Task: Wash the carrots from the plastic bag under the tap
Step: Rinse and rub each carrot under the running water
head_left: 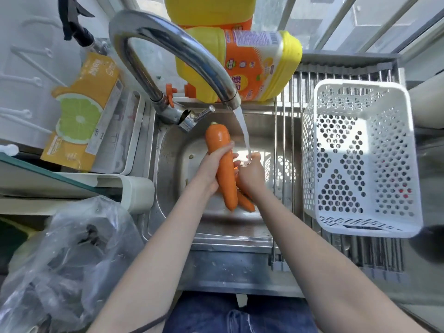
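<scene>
Head view, looking down into a stainless steel sink point(175, 164). Chrome gooseneck tap point(168, 49) running, stream of water point(243, 135) falling onto the right hand point(248, 171). Left hand point(213, 169) wrapped around the middle of a large carrot point(222, 159), fingers curled over its upper side; carrot held over the basin, thick green-tipped end toward the tap lever, thin end pointing back toward the person. Right hand just beside it, under the stream, fingers curled; a second carrot point(245, 200) showing below this hand, its pointed end lying next to the tip of the large one. Grip of the right hand on that second carrot hidden behind the hand itself: cannot tell. Clear plastic bag point(67, 255), crumpled, on the tabletop at lower left of the sink; contents not discernible. White perforated basket point(360, 219) standing on a metal roll-up rack point(288, 92) across the right part of the sink. Yellow detergent jug point(276, 68) with orange label lying on its side behind the tap, a second yellow container point(209, 10) behind it. Orange packet point(79, 111) with a citrus-slice print resting in a pale tray at left. Blue denim visible at the bottom edge.
</scene>
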Tool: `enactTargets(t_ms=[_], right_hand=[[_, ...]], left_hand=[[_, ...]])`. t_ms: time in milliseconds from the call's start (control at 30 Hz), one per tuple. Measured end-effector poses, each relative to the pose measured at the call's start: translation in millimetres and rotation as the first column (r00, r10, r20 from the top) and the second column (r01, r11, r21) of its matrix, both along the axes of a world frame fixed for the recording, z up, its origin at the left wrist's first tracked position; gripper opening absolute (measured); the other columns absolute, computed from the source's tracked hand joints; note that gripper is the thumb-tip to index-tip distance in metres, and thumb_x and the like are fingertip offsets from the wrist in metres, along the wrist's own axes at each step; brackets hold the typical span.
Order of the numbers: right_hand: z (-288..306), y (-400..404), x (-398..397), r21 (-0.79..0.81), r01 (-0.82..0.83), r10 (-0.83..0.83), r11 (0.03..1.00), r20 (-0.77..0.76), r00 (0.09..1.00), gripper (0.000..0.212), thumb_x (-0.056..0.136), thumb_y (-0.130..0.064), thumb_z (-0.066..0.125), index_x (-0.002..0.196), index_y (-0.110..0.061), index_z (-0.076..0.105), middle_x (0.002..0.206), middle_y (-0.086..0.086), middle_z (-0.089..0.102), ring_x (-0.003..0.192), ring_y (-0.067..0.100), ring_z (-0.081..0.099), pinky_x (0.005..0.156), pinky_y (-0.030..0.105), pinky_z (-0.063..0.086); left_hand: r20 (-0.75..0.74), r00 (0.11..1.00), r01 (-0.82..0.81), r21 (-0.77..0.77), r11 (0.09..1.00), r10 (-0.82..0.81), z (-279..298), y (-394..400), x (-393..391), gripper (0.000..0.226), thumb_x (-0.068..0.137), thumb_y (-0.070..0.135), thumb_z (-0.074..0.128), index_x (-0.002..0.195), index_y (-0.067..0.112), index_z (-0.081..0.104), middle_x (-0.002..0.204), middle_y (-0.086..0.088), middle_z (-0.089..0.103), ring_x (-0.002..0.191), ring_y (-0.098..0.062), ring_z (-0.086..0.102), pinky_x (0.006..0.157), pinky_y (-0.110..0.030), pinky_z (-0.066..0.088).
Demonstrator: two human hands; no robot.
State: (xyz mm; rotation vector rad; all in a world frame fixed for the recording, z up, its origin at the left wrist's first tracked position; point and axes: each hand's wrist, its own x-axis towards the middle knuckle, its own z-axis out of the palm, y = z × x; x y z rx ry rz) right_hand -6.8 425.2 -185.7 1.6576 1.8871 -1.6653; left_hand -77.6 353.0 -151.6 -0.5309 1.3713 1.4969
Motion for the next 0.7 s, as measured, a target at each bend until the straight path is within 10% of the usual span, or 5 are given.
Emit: enactTargets(t_ms=[167, 367, 467, 700], right_hand=[[-54, -23, 7, -0.122, -0.580, 0.581, 0.806, 0.357, 0.732, 0.079, 0.101, -0.029, 0.044, 0.154, -0.027, -0.014, 0.164, 0.009, -0.007, 0.150, 0.035, 0.003, 0.117, 0.060, 0.010], [-97, -22, 10, 0.119, -0.884, 0.745, 0.452, 0.495, 0.447, 0.102, 0.089, -0.041, 0.058, 0.146, -0.046, -0.026, 0.159, 0.024, 0.013, 0.145, 0.042, 0.015, 0.109, 0.075, 0.007], [-102, -32, 13, 0.205, -0.902, 0.765, 0.380, 0.479, 0.431, 0.076, 0.092, -0.036, 0.051, 0.152, -0.046, 0.005, 0.157, 0.024, 0.016, 0.142, 0.048, 0.015, 0.107, 0.066, 0.025], [-93, -9, -12, 0.100, -0.612, 0.596, 0.785, 0.148, 0.789, 0.062, 0.080, -0.033, 0.066, 0.134, -0.040, 0.035, 0.107, 0.010, 0.064, 0.098, 0.033, 0.061, 0.083, 0.040, 0.050]], left_hand=[[0.095, 0.994, -0.042, -0.091, 0.995, 0.051, -31, -19, -1, 0.022, 0.089, 0.027, 0.065, 0.086, 0.005, 0.062, 0.065, -0.006, 0.067, 0.059, -0.015, 0.064, 0.059, -0.028, 0.054], [0.115, 0.991, -0.048, -0.172, 0.984, 0.069, -70, -45, 7, 0.026, 0.084, 0.030, 0.071, 0.083, 0.005, 0.064, 0.062, -0.004, 0.068, 0.057, -0.015, 0.066, 0.061, -0.029, 0.056], [0.115, 0.991, -0.055, -0.149, 0.987, 0.073, -76, -45, 10, 0.033, 0.079, 0.032, 0.076, 0.094, 0.004, 0.064, 0.073, -0.008, 0.067, 0.063, -0.018, 0.067, 0.060, -0.029, 0.057], [-0.070, 0.997, -0.043, -0.147, 0.988, 0.033, -65, -41, 9, 0.036, 0.080, 0.027, 0.077, 0.104, 0.004, 0.065, 0.071, -0.011, 0.067, 0.052, -0.019, 0.064, 0.058, -0.030, 0.057]])
